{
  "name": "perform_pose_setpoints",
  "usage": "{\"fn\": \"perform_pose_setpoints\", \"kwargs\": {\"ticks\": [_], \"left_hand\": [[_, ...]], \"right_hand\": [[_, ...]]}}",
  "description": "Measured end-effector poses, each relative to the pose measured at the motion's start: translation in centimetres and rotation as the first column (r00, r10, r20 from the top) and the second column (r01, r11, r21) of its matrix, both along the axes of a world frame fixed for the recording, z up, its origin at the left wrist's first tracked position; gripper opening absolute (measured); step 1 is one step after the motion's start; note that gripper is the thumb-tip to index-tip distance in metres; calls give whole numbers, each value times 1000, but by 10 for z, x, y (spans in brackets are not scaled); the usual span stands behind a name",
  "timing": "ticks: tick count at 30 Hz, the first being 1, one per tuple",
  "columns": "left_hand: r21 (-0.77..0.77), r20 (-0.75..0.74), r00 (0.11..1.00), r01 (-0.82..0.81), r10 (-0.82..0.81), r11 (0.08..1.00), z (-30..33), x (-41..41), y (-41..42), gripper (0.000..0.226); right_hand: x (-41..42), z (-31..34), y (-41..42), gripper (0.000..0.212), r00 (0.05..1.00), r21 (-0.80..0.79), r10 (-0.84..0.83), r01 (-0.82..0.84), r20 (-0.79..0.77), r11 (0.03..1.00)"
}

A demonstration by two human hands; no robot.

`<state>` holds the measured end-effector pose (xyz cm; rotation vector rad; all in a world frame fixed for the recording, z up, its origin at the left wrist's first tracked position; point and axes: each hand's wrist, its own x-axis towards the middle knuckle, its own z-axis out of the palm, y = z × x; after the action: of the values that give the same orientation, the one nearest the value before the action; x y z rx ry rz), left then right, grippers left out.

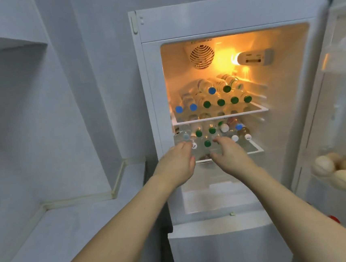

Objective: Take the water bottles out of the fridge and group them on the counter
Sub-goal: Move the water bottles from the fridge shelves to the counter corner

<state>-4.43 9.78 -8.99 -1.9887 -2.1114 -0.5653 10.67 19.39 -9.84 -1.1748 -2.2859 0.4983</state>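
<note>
Fridge (154,73): door swung open to the right, inside lit yellow.
Upper shelf (221,116): bottles (221,102) lying on their sides, caps facing out, blue caps at left, green at right, a few stacked on top.
Lower shelf (256,147): more bottles lying in a pile, with green, white and blue caps.
Left hand (177,164): reaching to the front left of the lower pile, fingers relaxed and loosely spread; whether it touches a bottle cannot be told.
Right hand (230,153): reaching beside it, fingers loosely curved over the front bottles, no clear grasp.
Counter (57,230): pale, left of the fridge.
Door rack (342,186): eggs (328,168).
</note>
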Motion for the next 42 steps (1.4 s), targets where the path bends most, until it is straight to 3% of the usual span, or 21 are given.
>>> {"fn": "perform_pose_setpoints", "kwargs": {"ticks": [14, 26, 33, 42], "left_hand": [[114, 36, 996, -80, 76, 990, 39, -9, 207, 20], [234, -54, 991, -104, 120, 967, 49, -38, 324, 43], [154, -126, 982, -121, 141, 981, 59, -42, 376, 65], [155, -206, 971, -92, 123, 984, 58, -54, 405, 65]], "right_hand": [[-20, 30, 184, 42, 977, 88, -89, 107, -192, 990], [-51, 51, 303, 55, 927, 263, -193, 283, -322, 922], [-68, 58, 349, 58, 954, 215, -217, 261, -206, 941], [-80, 57, 370, 62, 959, 245, -268, 283, -95, 927]]}}
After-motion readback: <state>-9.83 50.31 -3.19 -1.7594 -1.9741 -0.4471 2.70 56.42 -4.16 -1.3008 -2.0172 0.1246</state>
